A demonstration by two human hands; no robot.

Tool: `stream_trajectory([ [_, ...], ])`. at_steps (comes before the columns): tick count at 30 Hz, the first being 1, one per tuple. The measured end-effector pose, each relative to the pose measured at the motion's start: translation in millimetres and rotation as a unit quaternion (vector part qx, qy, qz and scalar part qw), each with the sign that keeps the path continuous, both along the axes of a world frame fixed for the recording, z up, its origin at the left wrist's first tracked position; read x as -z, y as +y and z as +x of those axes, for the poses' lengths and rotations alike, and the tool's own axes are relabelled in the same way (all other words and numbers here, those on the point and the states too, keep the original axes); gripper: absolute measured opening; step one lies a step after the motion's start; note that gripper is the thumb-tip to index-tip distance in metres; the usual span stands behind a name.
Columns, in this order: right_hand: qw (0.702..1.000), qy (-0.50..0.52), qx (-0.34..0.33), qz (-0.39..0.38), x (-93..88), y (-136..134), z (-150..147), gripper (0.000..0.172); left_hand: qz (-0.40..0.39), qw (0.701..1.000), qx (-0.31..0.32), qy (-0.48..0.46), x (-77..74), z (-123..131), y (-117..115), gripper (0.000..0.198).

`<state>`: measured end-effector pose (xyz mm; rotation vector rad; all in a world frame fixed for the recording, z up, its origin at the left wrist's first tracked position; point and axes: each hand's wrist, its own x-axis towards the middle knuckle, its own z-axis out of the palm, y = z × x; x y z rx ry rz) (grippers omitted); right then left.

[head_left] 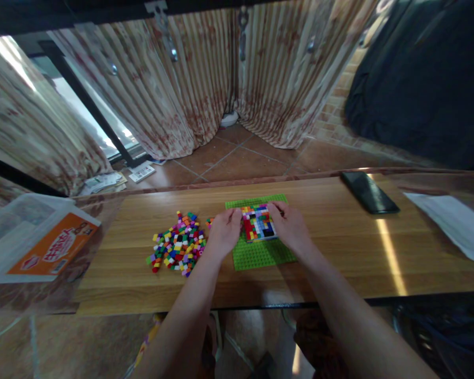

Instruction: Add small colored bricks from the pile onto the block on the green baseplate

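Observation:
A small panel of multicoloured toy bricks (259, 223) sits over the green studded baseplate (263, 257). My left hand (226, 230) is closed at the panel's left edge, its fingertips pressed together against that side. At the upper right corner, my right hand (289, 223) grips the panel between thumb and bent fingers. A pale edge shows along the panel's near side; whether it is raised off the baseplate I cannot tell. Left of my left hand lies a loose pile of small coloured bricks (178, 245), partly covered by my forearm.
The wooden table (339, 252) has a dark phone (369, 192) and a white sheet (452, 221) toward the right. At the left stands a clear plastic box (8, 237) with an orange label (55, 245). Striped curtains (197, 79) hang beyond the tiled floor.

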<state>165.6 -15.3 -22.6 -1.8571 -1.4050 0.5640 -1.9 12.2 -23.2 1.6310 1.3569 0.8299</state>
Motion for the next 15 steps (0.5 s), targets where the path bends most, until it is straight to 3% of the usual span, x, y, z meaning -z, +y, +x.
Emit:
stream_trajectory([
  [5, 1.0, -0.021, 0.002, 0.015, 3.5, 0, 0, 0.046, -0.017, 0.999, 0.012, -0.028, -12.9, -25, 4, 0.025],
  [8, 0.999, -0.039, 0.004, 0.029, 6.0, -1, -2, 0.048, 0.02, 0.999, 0.025, 0.035, -22.5, -60, 6, 0.02],
  [11, 0.998, -0.044, 0.0, 0.041, 6.9, 0, -2, 0.049, 0.046, 0.988, 0.097, 0.112, -30.6, -87, 2, 0.017],
  [15, 0.998, -0.044, 0.0, 0.035, 6.0, 1, -1, 0.048, 0.084, 0.951, 0.152, 0.254, -35.0, -90, -10, 0.014],
])
